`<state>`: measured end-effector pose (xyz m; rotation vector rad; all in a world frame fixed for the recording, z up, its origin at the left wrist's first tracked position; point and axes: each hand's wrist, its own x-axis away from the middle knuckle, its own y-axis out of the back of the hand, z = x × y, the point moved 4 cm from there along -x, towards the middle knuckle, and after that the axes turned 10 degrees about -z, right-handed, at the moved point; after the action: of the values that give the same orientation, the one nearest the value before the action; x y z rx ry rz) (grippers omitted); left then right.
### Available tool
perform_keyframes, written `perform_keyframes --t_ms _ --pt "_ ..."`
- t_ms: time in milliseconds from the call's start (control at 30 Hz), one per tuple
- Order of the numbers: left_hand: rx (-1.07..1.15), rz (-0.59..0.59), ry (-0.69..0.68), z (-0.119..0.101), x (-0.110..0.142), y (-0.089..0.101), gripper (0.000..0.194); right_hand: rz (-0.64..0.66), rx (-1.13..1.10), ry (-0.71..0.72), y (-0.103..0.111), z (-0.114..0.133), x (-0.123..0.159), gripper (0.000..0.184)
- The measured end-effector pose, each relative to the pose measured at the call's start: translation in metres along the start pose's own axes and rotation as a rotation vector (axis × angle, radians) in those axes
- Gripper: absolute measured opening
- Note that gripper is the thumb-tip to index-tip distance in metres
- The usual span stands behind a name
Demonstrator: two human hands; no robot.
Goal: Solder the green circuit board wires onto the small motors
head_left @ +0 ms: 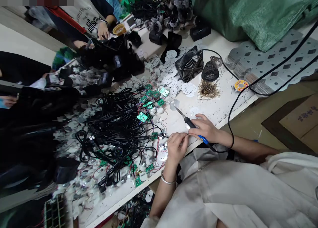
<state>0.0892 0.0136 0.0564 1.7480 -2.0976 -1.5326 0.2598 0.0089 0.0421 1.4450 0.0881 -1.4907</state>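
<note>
My right hand (205,129) is closed around a soldering iron (189,122) with a black and blue handle. Its metal tip points away from me, just above the white tabletop. Close beside it, at the table's front edge, my left hand (177,144) pinches the end of a thin dark cable (164,135); the fingertips of both hands nearly meet there. A small green circuit board (154,135) lies left of my left hand, near a white round part (163,155) with red wires. What exactly sits between the fingertips is too small to make out.
A heap of black cables (111,122) with boards and white parts covers the table's left side. Beyond the iron stand a black fan (190,65), an iron holder (210,72) and a solder spool (240,85). A co-worker's hand (103,30) rests across the table.
</note>
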Motion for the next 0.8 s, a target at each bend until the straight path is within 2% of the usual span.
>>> perform_keyframes --t_ms 233,333,433,533,667,800 --pt "-0.06 0.087 -0.026 -0.004 0.007 0.005 0.01 0.076 -0.094 0.065 -0.004 0.0 0.006 0.018" --pt "-0.101 0.064 -0.009 -0.001 0.007 0.011 0.012 0.062 -0.121 0.064 0.0 0.0 0.004 0.015" --pt "-0.17 -0.03 0.11 0.008 0.005 0.013 0.014 0.059 -0.14 -0.046 0.007 -0.002 0.005 0.014" --pt "-0.239 -0.083 0.176 0.011 0.006 0.001 0.012 0.111 -0.133 -0.178 0.011 -0.003 0.01 0.017" --pt "-0.246 -0.07 0.177 0.004 0.009 -0.019 0.006 0.172 -0.183 -0.355 0.006 -0.005 0.016 0.021" --pt "-0.169 -0.043 0.204 0.0 0.005 -0.025 0.009 0.082 -0.372 -0.487 0.007 -0.011 0.018 0.029"
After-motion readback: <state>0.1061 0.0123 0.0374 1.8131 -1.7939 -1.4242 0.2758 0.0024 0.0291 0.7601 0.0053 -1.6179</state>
